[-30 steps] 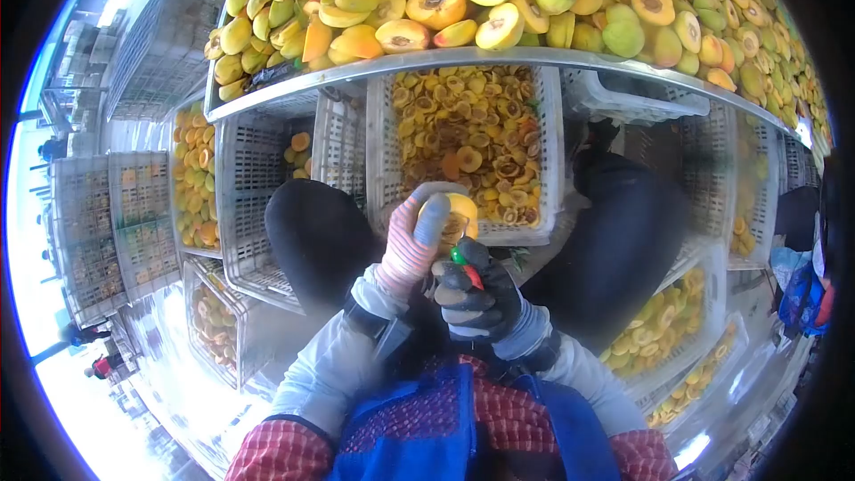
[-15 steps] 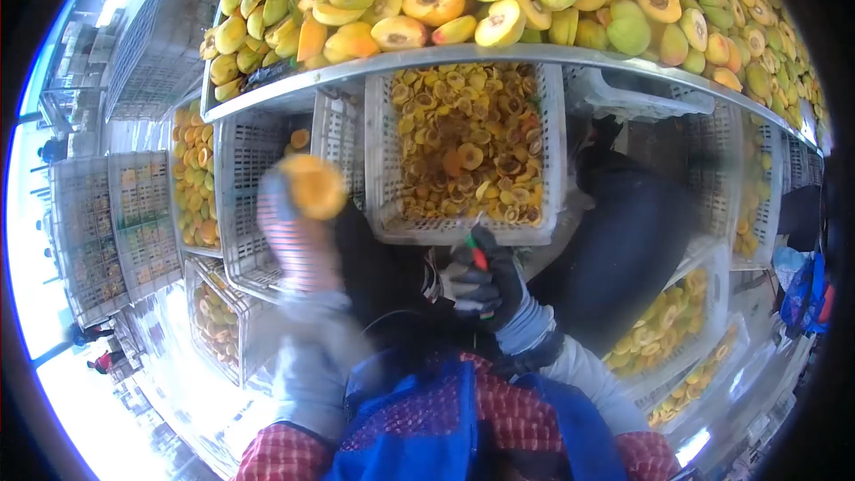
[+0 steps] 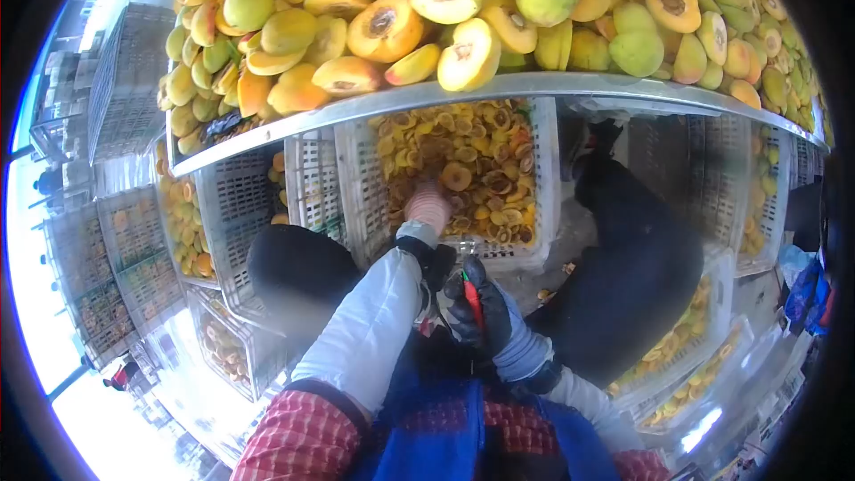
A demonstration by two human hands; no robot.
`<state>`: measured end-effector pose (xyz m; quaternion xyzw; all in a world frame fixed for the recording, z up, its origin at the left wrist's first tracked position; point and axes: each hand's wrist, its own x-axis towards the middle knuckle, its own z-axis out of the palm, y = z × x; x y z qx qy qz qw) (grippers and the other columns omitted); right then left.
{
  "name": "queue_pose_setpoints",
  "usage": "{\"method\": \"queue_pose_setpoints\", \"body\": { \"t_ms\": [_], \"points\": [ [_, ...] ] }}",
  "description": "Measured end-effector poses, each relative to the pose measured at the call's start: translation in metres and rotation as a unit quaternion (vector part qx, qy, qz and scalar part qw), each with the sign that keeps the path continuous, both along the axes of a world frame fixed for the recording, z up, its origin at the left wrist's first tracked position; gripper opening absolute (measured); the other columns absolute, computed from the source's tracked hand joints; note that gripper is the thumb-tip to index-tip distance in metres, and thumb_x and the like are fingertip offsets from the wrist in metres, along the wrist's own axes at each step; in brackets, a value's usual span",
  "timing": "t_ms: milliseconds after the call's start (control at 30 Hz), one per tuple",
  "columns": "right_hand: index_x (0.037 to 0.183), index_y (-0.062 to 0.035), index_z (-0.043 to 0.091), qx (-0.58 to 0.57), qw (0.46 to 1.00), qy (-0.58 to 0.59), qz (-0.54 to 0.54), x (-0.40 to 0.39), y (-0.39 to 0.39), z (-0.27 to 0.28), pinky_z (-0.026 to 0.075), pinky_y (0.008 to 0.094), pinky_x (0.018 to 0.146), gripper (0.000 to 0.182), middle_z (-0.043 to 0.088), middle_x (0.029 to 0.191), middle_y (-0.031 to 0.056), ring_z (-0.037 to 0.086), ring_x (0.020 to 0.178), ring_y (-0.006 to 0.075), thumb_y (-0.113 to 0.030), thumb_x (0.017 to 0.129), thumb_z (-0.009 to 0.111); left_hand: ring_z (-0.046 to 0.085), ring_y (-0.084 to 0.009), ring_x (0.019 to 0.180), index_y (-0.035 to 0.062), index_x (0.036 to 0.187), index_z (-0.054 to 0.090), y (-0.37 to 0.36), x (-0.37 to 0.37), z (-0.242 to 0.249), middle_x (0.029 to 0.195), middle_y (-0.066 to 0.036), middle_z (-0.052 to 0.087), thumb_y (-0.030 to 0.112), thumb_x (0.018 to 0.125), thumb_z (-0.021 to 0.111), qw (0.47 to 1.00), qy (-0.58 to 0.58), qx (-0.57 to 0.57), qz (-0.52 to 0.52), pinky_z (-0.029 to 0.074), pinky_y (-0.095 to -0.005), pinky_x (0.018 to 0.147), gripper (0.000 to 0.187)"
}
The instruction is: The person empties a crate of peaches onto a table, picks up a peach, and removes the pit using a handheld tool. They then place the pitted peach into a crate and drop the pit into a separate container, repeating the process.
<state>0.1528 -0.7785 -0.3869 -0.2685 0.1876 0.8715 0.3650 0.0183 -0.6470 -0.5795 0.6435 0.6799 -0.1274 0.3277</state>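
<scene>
My left hand [image 3: 428, 205], in a striped glove, reaches over the near part of a white crate [image 3: 545, 187] of yellow fruit scraps [image 3: 499, 156]. Its fingers are blurred against the scraps, so what they hold, if anything, is unclear. Closer to my body, my right hand [image 3: 485, 307], in a dark glove, is wrapped round a red-and-green handled tool [image 3: 472, 299] with a short metal tip. The tool points away from me, just in front of the crate's near edge.
A metal-edged table [image 3: 356, 110] heaped with halved fruit [image 3: 383, 28] spans the top. More crates of fruit stand at the left [image 3: 185, 227] and right [image 3: 681, 338]. My knees flank the middle crate; stacked crates [image 3: 134, 89] rise at far left.
My left hand has moved right, from the left crate to the middle one. The orange fruit half it held is no longer visible in it. My right hand still holds the tool.
</scene>
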Motion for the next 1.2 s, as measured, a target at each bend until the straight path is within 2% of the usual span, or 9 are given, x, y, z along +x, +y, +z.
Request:
{"method": "queue_pose_setpoints", "body": {
  "t_ms": [100,367,500,700,900,967,1067,1133,1200],
  "points": [
    [0.094,-0.0079,0.055,-0.011,0.996,-0.015,-0.089,0.005,-0.005,-0.008,0.037,0.0224,0.037,0.042,0.05,0.061,0.0031,0.046,0.044,0.0116,-0.048,0.093,0.044,0.061,-0.028,0.096,0.0033,0.126,0.045,-0.005,-0.009,-0.015,0.106,-0.018,0.062,0.023,0.082,0.062,0.959,-0.224,0.0,0.172,0.047,-0.0347,0.083,0.051],
    [0.114,-0.004,0.053,0.092,0.959,-0.259,-0.066,-0.005,0.006,0.0,0.046,0.0206,0.051,0.026,0.058,0.078,0.0022,0.057,0.061,0.0092,-0.017,0.092,0.053,0.057,-0.0109,0.09,0.0002,0.121,0.05,-0.025,0.012,0.206,0.1,-0.008,0.061,0.02,0.091,0.053,0.831,-0.497,-0.109,0.226,0.047,-0.024,0.078,0.036],
    [0.112,-0.0018,0.054,0.188,0.904,-0.385,-0.009,-0.011,-0.001,0.002,0.047,0.0254,0.057,0.026,0.061,0.08,0.0049,0.06,0.067,0.0127,-0.019,0.091,0.055,0.057,-0.0102,0.092,0.0021,0.114,0.056,-0.049,0.012,0.215,0.102,-0.004,0.061,0.033,0.096,0.048,0.773,-0.56,-0.052,0.295,0.045,-0.0236,0.083,0.037],
    [0.112,0.0005,0.054,0.335,0.744,-0.566,0.119,-0.017,-0.02,-0.008,0.047,0.0301,0.065,0.03,0.063,0.082,0.0095,0.06,0.074,0.0164,-0.019,0.09,0.057,0.053,-0.009,0.079,-0.0003,0.104,0.059,-0.053,-0.007,0.212,0.085,-0.003,0.06,0.037,0.096,0.047,0.829,-0.51,-0.022,0.229,0.044,-0.0238,0.073,0.04],
    [0.111,-0.0006,0.054,0.272,0.864,-0.397,0.149,-0.015,-0.021,0.011,0.047,0.0278,0.054,0.03,0.06,0.077,0.0075,0.058,0.063,0.0132,-0.023,0.091,0.056,0.048,-0.0074,0.068,-0.0014,0.088,0.063,-0.051,-0.018,0.234,0.07,-0.002,0.057,0.04,0.094,0.049,0.893,-0.406,-0.062,0.186,0.042,-0.0254,0.063,0.044],
    [0.111,-0.0017,0.053,0.213,0.902,-0.307,0.217,-0.009,-0.014,0.027,0.046,0.0254,0.05,0.029,0.059,0.076,0.0056,0.057,0.06,0.0113,-0.023,0.092,0.055,0.051,-0.0087,0.068,-0.0011,0.087,0.064,-0.048,-0.024,0.238,0.07,-0.002,0.059,0.042,0.094,0.049,0.853,-0.439,-0.15,0.238,0.043,-0.0254,0.065,0.046],
    [0.113,-0.0034,0.052,0.157,0.967,-0.188,0.065,-0.012,-0.021,0.027,0.045,0.0223,0.047,0.027,0.058,0.077,0.0029,0.055,0.059,0.0092,-0.022,0.094,0.052,0.056,-0.0118,0.076,-0.0013,0.102,0.06,-0.063,-0.02,0.231,0.084,-0.006,0.062,0.046,0.093,0.049,0.747,-0.542,-0.14,0.358,0.046,-0.0252,0.072,0.05],
    [0.119,-0.0056,0.048,0.32,0.872,-0.37,0.018,-0.022,-0.03,0.009,0.044,0.0253,0.047,0.03,0.057,0.075,0.0045,0.055,0.057,0.014,-0.021,0.094,0.049,0.055,-0.0122,0.081,-0.0006,0.11,0.057,-0.08,-0.003,0.236,0.092,-0.008,0.061,0.047,0.092,0.049,0.66,-0.602,-0.042,0.448,0.047,-0.0257,0.075,0.052],
    [0.12,-0.0065,0.048,0.421,0.768,-0.481,-0.037,-0.03,-0.033,-0.004,0.042,0.0269,0.044,0.031,0.056,0.072,0.0052,0.053,0.053,0.0159,-0.022,0.094,0.048,0.053,-0.0115,0.086,0.0032,0.115,0.054,-0.092,0.003,0.231,0.094,-0.006,0.058,0.043,0.093,0.049,0.721,-0.572,0.016,0.391,0.045,-0.0256,0.08,0.046]
  ]
}}
